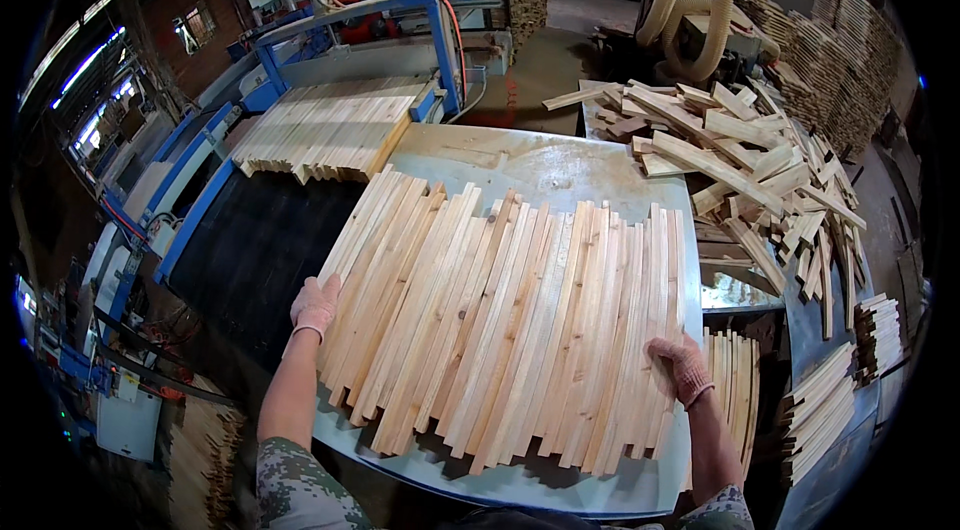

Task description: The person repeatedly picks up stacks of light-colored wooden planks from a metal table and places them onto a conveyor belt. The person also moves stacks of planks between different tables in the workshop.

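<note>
Bracketing the row of pale, squared wooden strips (pixel 568 330), my pink-gloved left fingers (pixel 322 292) and right fingers (pixel 676 354) rest half-open against its sides. Uneven pressure could buckle it.

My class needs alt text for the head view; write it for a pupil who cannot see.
A person's gloved left hand and right hand flank a broad row of wooden strips on a pale table. At upper left, more strips lie on a blue-framed machine; at upper right, loose wood is heaped.
</note>
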A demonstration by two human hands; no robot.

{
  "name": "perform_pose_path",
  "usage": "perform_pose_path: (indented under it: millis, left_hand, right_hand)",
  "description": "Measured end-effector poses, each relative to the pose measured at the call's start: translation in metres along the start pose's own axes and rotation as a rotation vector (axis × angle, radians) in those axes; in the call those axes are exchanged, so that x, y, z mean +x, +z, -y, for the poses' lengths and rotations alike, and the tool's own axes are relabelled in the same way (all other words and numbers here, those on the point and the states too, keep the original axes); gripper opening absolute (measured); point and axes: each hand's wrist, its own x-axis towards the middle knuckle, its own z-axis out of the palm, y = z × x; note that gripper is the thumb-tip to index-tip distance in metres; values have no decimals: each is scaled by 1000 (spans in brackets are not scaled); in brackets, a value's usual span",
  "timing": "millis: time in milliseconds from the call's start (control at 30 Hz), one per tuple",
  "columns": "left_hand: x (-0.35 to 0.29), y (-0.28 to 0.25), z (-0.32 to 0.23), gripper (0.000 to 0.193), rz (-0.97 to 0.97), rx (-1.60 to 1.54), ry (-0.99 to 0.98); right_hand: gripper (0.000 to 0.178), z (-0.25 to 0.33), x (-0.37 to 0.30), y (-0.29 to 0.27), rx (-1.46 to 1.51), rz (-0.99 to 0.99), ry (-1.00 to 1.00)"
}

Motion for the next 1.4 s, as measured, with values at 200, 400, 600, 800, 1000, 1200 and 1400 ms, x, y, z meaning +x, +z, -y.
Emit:
perform_pose_path:
  millis: [200, 400, 600, 800, 1000, 1200, 1400]
  left_hand:
    - [17, 15, 13, 53, -4, 368, 190]
    - [47, 21, 51, 41, 57, 221, 157]
    - [18, 18, 68, 59, -44, 82, 310]
    - [13, 23, 67, 71, -106, 56, 289]
    - [-12, -9, 60, 78, 9, 18, 208]
    - [-12, -10, 59, 86, 78, 48, 223]
    - [-20, -25, 54, 84, 119, 7, 193]
  right_hand:
    - [46, -7, 4, 8, -82, -36, 24]
    - [84, 21, -7, 41, -1280, -326, -103]
    - [93, -6, -3, 45, -1197, -547, -171]
    - [90, -33, 8, 61, -1235, -796, -259]
    - [81, -30, 1, 68, -1215, -802, -213]
    - [78, -54, 45, 18, -1168, -865, -309]
    - [76, -61, 61, 7, -1201, -816, -267]
